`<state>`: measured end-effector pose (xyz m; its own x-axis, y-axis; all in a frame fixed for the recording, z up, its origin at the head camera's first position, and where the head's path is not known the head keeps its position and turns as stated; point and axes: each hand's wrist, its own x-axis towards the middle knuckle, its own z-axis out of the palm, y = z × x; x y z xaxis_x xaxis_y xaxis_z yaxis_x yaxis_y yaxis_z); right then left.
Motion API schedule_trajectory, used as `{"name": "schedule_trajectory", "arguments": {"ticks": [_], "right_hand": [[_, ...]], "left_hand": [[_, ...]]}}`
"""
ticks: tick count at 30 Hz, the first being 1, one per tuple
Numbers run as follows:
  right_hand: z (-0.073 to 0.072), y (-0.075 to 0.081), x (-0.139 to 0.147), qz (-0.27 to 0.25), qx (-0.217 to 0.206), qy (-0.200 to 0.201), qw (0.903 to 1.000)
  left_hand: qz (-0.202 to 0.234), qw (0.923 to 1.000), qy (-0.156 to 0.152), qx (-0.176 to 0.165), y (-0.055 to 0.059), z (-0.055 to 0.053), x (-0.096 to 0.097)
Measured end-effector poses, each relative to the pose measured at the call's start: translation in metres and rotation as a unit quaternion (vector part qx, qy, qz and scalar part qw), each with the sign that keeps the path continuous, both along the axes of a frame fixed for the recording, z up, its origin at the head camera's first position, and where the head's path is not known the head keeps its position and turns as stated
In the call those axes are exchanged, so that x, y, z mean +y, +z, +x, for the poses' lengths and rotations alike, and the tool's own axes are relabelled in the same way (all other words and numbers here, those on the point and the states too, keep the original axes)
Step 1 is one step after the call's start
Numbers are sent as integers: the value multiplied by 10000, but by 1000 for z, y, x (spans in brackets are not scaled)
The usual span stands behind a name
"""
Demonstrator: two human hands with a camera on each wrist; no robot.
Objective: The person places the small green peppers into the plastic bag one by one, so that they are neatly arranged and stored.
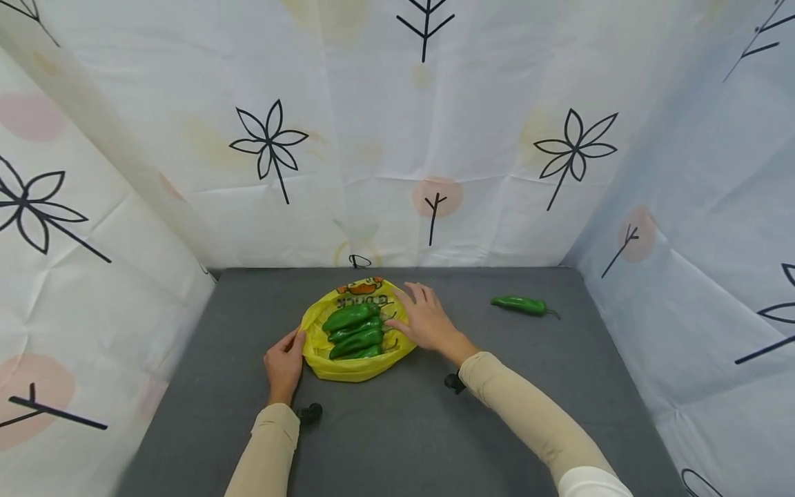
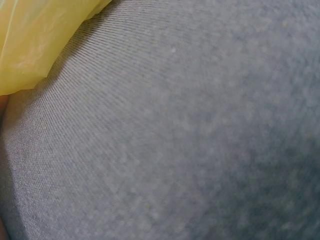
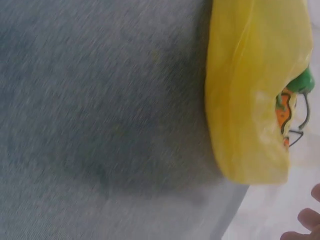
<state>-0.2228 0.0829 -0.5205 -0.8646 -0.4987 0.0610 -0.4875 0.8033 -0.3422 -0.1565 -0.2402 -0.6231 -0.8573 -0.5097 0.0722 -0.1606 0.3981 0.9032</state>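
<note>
A yellow plastic bag lies spread open on the grey table, with several long green peppers stacked inside, stems toward the right. My left hand pinches the bag's left rim between thumb and fingers. Over the bag's right side reaches my right hand, its fingers spread and holding nothing. In the right wrist view, its fingertips show apart from the bag, where a pepper peeks over the rim. The left wrist view shows just a corner of the bag.
One more green pepper lies on the grey table to the right of the bag. White cloth walls with plant drawings rise at the back and both sides. A dark wrist camera sits beside the left wrist.
</note>
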Motion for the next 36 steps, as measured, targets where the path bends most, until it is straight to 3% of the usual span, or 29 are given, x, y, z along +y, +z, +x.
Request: {"name": "schedule_trajectory", "arguments": {"ticks": [6,23,36], "right_hand": [[-3,-5,13,235,156,-147,9995],[-13,-16,60,443,-38,-807,9957],[-24,-24,99,783,232,-1146,9901]], "left_hand": [[1,10000,0,13,0,0,0],[47,10000,-8,-82,-3,-1,-2],[-31,10000,30,-52,-3,-1,-1]]}}
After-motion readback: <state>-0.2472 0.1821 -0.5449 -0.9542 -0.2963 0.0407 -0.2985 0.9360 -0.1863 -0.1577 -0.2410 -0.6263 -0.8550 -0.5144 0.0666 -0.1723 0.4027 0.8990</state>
